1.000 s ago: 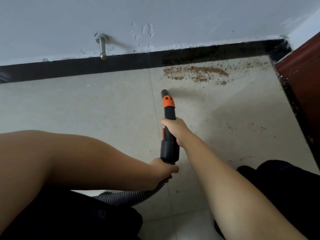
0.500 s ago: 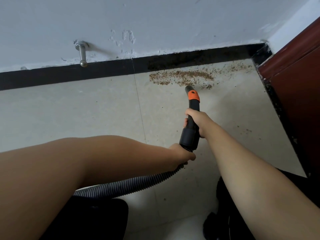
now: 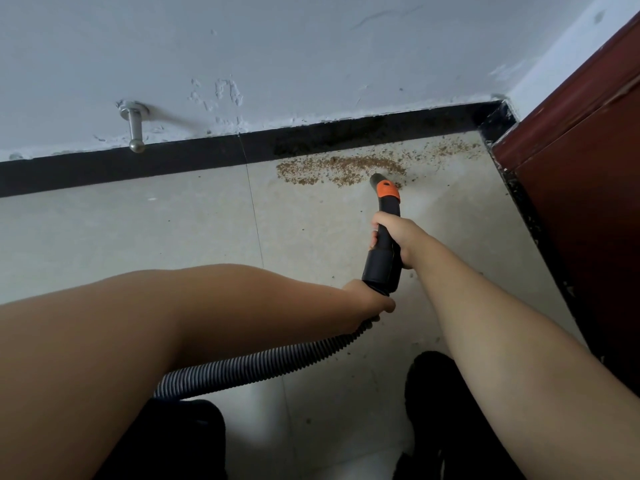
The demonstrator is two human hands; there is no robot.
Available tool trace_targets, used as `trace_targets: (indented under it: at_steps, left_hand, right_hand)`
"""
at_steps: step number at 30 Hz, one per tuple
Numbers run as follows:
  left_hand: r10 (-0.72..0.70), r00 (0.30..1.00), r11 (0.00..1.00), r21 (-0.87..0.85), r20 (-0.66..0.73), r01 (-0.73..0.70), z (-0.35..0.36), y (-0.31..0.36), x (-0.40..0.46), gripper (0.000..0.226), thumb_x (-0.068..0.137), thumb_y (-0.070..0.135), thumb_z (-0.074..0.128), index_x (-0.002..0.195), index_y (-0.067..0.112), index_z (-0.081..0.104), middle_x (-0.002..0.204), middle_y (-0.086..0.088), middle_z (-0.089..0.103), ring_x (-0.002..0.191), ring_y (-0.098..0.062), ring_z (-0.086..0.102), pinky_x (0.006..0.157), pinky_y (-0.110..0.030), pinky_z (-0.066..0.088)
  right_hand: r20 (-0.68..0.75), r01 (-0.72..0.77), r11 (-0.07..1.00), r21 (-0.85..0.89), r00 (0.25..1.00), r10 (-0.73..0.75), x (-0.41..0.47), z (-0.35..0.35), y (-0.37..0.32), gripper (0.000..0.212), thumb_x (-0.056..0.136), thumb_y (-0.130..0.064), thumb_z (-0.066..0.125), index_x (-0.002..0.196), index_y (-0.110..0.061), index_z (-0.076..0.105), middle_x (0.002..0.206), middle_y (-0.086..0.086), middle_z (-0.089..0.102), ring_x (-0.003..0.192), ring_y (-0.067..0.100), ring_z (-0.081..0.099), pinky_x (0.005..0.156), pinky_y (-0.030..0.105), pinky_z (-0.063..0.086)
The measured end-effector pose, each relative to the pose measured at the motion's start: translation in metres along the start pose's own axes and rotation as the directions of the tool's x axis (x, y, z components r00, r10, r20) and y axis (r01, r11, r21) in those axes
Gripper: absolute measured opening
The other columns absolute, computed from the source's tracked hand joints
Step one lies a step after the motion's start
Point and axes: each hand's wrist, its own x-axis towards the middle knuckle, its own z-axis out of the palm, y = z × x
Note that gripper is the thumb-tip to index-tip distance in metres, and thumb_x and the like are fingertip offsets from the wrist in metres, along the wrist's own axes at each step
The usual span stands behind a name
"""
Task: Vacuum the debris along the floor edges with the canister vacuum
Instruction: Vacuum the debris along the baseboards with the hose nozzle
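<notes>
Head view: the right hand (image 3: 393,237) wraps the black vacuum nozzle (image 3: 383,233) mid-shaft, and the left hand (image 3: 372,299) grips the ribbed hose (image 3: 263,365) at its cuff. The nozzle's orange-collared tip meets the near edge of the brown debris (image 3: 332,168) lying beside the black baseboard (image 3: 138,168). A fast sweep would likely scatter grains toward the red-brown door (image 3: 581,188) corner, leaving some unreached.
</notes>
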Motion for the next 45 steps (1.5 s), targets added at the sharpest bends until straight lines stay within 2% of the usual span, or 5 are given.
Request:
trace_targets:
  at_steps: [6, 18, 31, 38, 45]
  left_hand:
    - [-0.025, 0.999, 0.999, -0.021, -0.023, 0.024, 0.003, -0.008, -0.006, 0.020, 0.084, 0.010, 0.062, 0.075, 0.011, 0.044, 0.066, -0.006, 0.050, 0.053, -0.016, 0.046, 0.049, -0.023, 0.042]
    - [-0.055, 0.989, 0.987, -0.157, -0.135, 0.034, -0.025, -0.034, -0.018, 0.019, 0.083, 0.010, 0.062, 0.096, 0.006, 0.049, 0.067, -0.007, 0.052, 0.053, -0.016, 0.048, 0.050, -0.023, 0.044]
    - [-0.011, 0.999, 0.973, -0.230, -0.044, 0.000, -0.006, -0.001, -0.008, 0.016, 0.082, 0.011, 0.063, 0.088, 0.011, 0.048, 0.067, -0.006, 0.052, 0.053, -0.015, 0.048, 0.052, -0.023, 0.043]
    - [0.015, 0.990, 0.980, -0.196, -0.138, -0.042, -0.008, -0.011, 0.010, 0.019, 0.080, 0.009, 0.063, 0.077, 0.019, 0.046, 0.068, -0.003, 0.050, 0.054, -0.012, 0.047, 0.047, -0.018, 0.041]
    - [-0.021, 0.975, 0.970, -0.239, -0.221, -0.033, -0.023, -0.054, 0.005, 0.015, 0.078, 0.010, 0.064, 0.080, 0.017, 0.051, 0.066, -0.002, 0.052, 0.053, -0.010, 0.048, 0.040, -0.014, 0.040]
  right_hand:
    - [0.058, 0.040, 0.990, -0.133, 0.998, -0.032, -0.008, 0.010, 0.004, 0.014, 0.085, -0.009, 0.053, 0.073, -0.007, 0.046, 0.046, 0.007, 0.053, 0.034, 0.018, 0.050, 0.041, 0.021, 0.048]
    - [0.169, 0.086, 0.944, -0.319, 0.985, -0.032, -0.018, 0.069, 0.007, 0.008, 0.084, -0.007, 0.054, 0.085, -0.007, 0.046, 0.054, 0.008, 0.053, 0.035, 0.017, 0.051, 0.043, 0.020, 0.048]
    - [0.040, -0.046, 0.928, -0.369, 0.997, 0.066, 0.001, 0.037, -0.024, 0.009, 0.084, -0.011, 0.056, 0.083, -0.008, 0.047, 0.045, 0.005, 0.055, 0.049, 0.020, 0.052, 0.072, 0.037, 0.049]
    - [0.071, 0.028, 0.980, -0.198, 0.997, -0.014, 0.016, 0.032, -0.010, 0.013, 0.084, -0.007, 0.055, 0.089, -0.009, 0.043, 0.051, 0.006, 0.051, 0.039, 0.019, 0.049, 0.053, 0.030, 0.049]
    - [0.163, 0.102, 0.965, -0.241, 0.985, -0.063, 0.014, 0.073, 0.025, 0.013, 0.084, -0.007, 0.055, 0.084, -0.010, 0.043, 0.043, 0.004, 0.050, 0.034, 0.018, 0.047, 0.043, 0.025, 0.046]
